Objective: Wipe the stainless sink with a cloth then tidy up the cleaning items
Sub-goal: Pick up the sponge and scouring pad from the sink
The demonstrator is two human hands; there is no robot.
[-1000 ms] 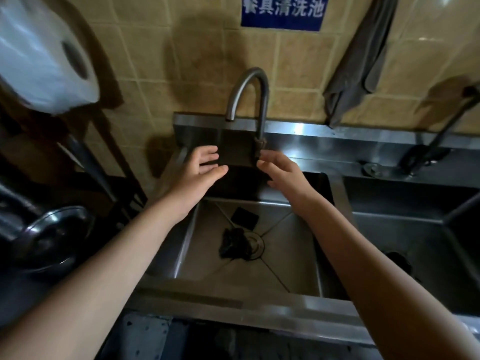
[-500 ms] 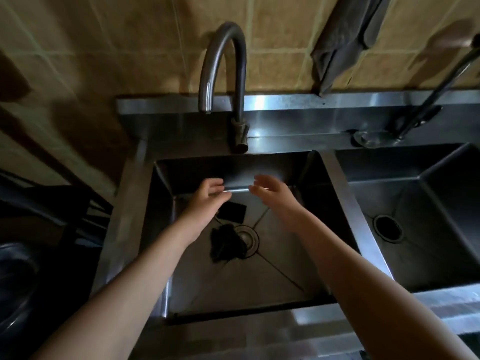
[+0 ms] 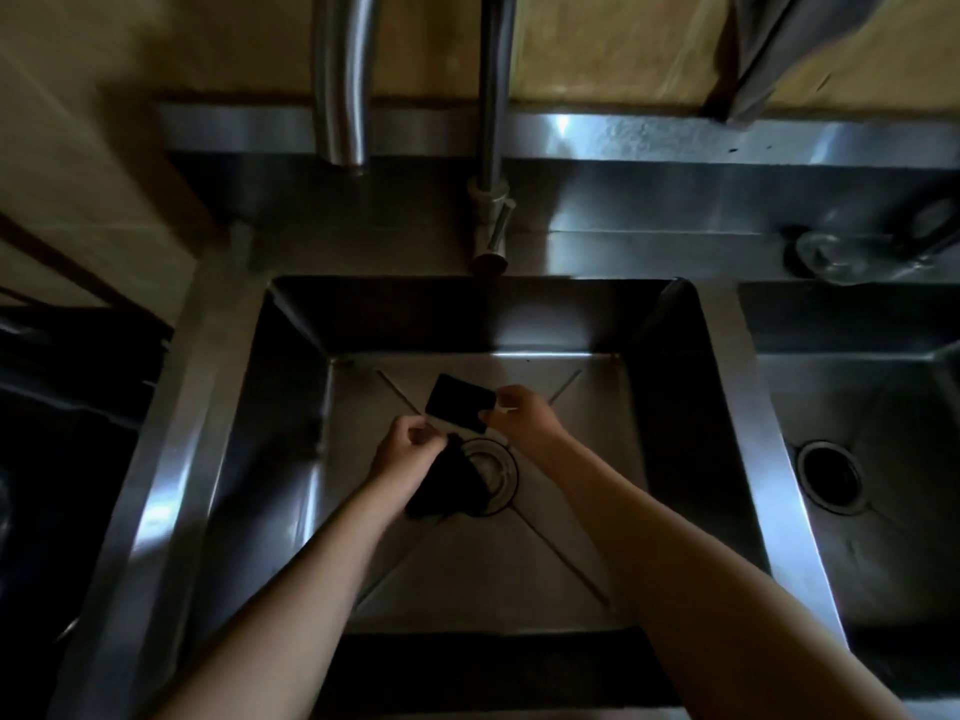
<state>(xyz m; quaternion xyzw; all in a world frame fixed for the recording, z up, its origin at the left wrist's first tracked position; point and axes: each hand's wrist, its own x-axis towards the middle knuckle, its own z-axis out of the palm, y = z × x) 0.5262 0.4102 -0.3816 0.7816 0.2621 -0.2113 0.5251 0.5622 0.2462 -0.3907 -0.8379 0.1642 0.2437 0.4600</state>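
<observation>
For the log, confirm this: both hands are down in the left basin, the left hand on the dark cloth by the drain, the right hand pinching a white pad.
Wrong in one respect: the pad is black, not white. The head view shows the right hand pinching it and the left hand on the dark cloth by the drain, both down in the left basin.

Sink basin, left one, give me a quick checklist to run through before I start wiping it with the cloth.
1. Cloth in hand: ok. The left hand is closed on the dark cloth beside the drain.
2. Basin floor free of loose items: not ok. The flat dark pad is still down in the sink, with the right hand pinching its edge.
3. Pad lifted clear: cannot tell.
4. Drain uncovered: not ok. The cloth overlaps its left side.
5. Faucet off: ok. No water runs from the faucet.
6. Cloth wet enough: cannot tell, too dark.
</observation>
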